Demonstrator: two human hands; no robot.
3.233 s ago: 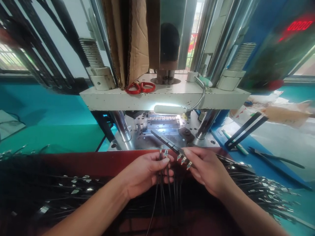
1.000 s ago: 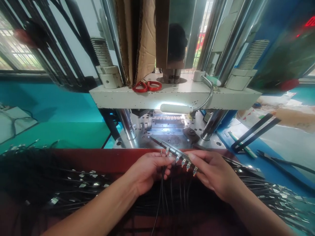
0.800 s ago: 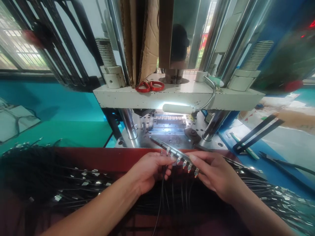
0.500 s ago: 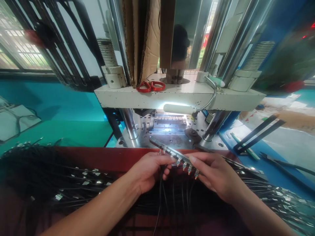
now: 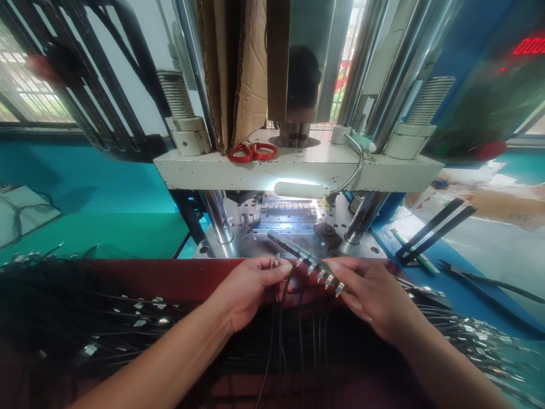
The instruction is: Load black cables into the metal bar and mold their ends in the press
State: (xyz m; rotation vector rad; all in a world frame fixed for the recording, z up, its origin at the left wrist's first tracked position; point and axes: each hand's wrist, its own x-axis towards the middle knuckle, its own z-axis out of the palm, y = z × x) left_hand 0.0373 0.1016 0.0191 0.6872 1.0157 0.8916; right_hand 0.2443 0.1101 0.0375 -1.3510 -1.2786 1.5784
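Several silvery metal terminals [image 5: 320, 276] line slim dark metal bar [image 5: 293, 248], pinched at near right end by right hand [image 5: 369, 286]; left hand [image 5: 252, 288], at left, grips thin black silver-tipped cables [image 5: 277, 259], near side of white metal press [image 5: 251, 175].

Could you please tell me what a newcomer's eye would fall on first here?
Probably the red scissor handles, bright against the front edge of the white press plate, and the glowing lamp at its lower edge. Then, front and centre, the right hand grips a slanting metal strip with a row of shiny connectors, beside the left hand pinching black cables. Red digits glow at the upper right.
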